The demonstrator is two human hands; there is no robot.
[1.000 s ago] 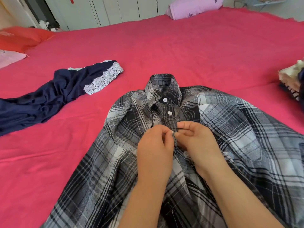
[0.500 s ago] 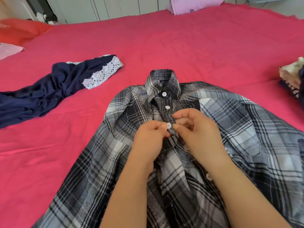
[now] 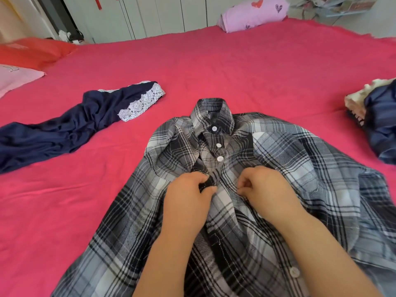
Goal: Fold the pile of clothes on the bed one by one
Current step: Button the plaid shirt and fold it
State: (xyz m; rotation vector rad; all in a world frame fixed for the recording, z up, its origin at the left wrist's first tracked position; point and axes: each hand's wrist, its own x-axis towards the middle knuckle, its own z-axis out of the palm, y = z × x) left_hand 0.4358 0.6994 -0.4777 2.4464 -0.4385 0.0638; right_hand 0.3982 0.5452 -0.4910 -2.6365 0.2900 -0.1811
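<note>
A grey, black and white plaid shirt (image 3: 300,168) lies front-up on the pink bed (image 3: 235,67), collar pointing away from me. Its top three white buttons are fastened. My left hand (image 3: 188,196) pinches the dark left edge of the placket just below the third button. My right hand (image 3: 263,189) pinches the right edge of the placket opposite it. Lower down the front hangs open, with one loose button (image 3: 294,271) showing near my right forearm.
A navy garment with white lace trim (image 3: 81,123) lies stretched out to the left. A heap of clothes (image 3: 377,118) sits at the right edge. Red and pink pillows (image 3: 27,61) are at the far left, a lilac pillow (image 3: 252,13) at the far edge.
The third button is now fastened. Both hands have moved down the placket toward me and grip the two edges below it.
</note>
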